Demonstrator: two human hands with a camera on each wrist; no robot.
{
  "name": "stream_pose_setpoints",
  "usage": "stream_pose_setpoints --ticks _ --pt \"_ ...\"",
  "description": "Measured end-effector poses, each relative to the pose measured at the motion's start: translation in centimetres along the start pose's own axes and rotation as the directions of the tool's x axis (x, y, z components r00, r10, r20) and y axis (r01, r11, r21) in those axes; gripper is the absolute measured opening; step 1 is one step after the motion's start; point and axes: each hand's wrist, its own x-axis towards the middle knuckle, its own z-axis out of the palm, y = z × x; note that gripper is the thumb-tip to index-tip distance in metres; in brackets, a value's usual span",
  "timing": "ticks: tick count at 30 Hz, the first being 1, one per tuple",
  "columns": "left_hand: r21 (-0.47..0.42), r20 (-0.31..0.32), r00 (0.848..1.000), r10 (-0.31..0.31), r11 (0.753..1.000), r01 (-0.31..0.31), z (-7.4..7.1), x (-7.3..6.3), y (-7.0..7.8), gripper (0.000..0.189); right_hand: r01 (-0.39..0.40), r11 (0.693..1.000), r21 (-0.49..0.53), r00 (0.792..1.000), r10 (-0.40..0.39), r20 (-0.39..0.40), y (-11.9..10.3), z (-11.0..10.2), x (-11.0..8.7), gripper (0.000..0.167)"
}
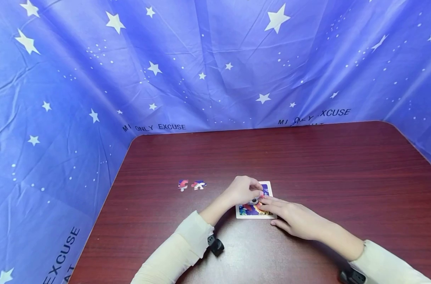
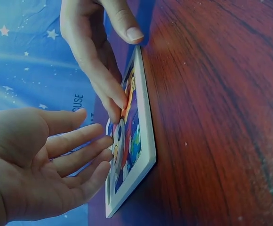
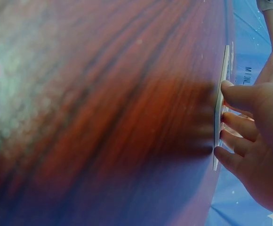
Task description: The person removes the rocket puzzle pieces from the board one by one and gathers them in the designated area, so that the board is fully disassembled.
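The left grip (image 1: pixel 244 191) is loosely spread, its fingertips at the jigsaw picture (image 2: pixel 135 129); the right grip (image 1: pixel 298 219) is spread too, straight fingers reaching over the picture from the other side; the glossy, bright-printed picture sits inside a thin white-rimmed tray (image 2: pixel 147 113); well to the left, a knobbed loose piece (image 1: pixel 182 184) lies just beside a second piece (image 1: pixel 200 184); the dark red wood-grained counter (image 1: pixel 325 169) runs past them to rounded far corners, against creased blue star-printed cloth (image 1: pixel 215 86).

Left grip (image 1: pixel 243 191) with fingers (image 2: pixel 82 154) gently bent, right grip (image 1: pixel 297 219) flatter, fingers extended, forearms (image 1: pixel 212 210) angled inward
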Motion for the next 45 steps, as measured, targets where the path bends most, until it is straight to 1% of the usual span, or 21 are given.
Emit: stream_pose_setpoints --ticks 3,7,11,14,18,20,23,27,30,34,40,43,45 --pt "-0.033 -0.016 1.000 -0.002 0.999 0.002 0.1 0.1 -0.2 0.018 -0.004 1.000 0.002 1.000 0.004 0.006 0.0 0.0 0.0 0.045" --pt "-0.112 -0.038 0.999 -0.031 0.993 0.026 0.4 0.3 -0.6 0.026 -0.007 1.000 0.002 1.000 0.007 0.011 0.0 -0.1 0.1 0.045" --pt "-0.208 -0.037 0.996 -0.082 0.976 0.073 0.8 0.5 -0.8 0.036 -0.011 1.000 0.005 1.000 0.011 0.014 -0.1 -0.1 0.1 0.045" --pt "-0.259 -0.026 0.992 -0.121 0.960 0.110 0.8 0.5 -0.8 0.036 -0.016 1.000 0.007 1.000 0.016 0.019 -0.1 -0.1 0.1 0.045" --pt "-0.260 -0.033 0.988 -0.153 0.955 0.139 0.8 0.5 -0.7 0.031 -0.022 1.000 0.005 1.000 0.022 0.021 -0.2 -0.1 0.1 0.045" --pt "-0.260 -0.047 0.986 -0.160 0.955 0.143 0.8 0.5 -0.6 0.029 -0.025 1.000 0.006 0.999 0.025 0.022 -0.2 -0.1 0.1 0.044" --pt "-0.270 -0.070 0.983 -0.167 0.952 0.143 0.8 0.5 -0.5 0.025 -0.031 0.999 0.009 0.999 0.030 0.027 -0.2 -0.2 0.1 0.045" --pt "-0.286 -0.115 0.980 -0.164 0.950 0.125 1.0 0.6 -0.4 0.019 -0.033 0.999 0.015 0.999 0.033 0.027 -0.2 -0.2 0.1 0.044" --pt "-0.298 -0.152 0.973 -0.174 0.947 0.123 1.2 0.9 -0.3 0.016 -0.032 0.999 0.018 0.999 0.032 0.022 -0.2 -0.1 0.1 0.044" --pt "-0.316 -0.186 0.960 -0.212 0.938 0.146 1.5 1.2 -0.1 0.012 -0.034 0.999 0.021 0.999 0.033 0.022 -0.2 -0.2 0.1 0.043" --pt "-0.344 -0.203 0.941 -0.271 0.919 0.190 1.8 1.6 0.0 0.007 -0.025 0.999 0.026 0.999 0.025 0.021 -0.1 -0.2 0.1 0.043" --pt "-0.377 -0.208 0.931 -0.300 0.903 0.206 2.1 1.8 0.0 0.006 -0.014 1.000 0.024 1.000 0.013 0.016 -0.1 -0.2 0.0 0.043" --pt "-0.401 -0.221 0.924 -0.313 0.893 0.207 2.2 1.9 0.0 0.005 -0.007 1.000 0.022 1.000 0.007 0.012 0.0 -0.2 0.1 0.043"
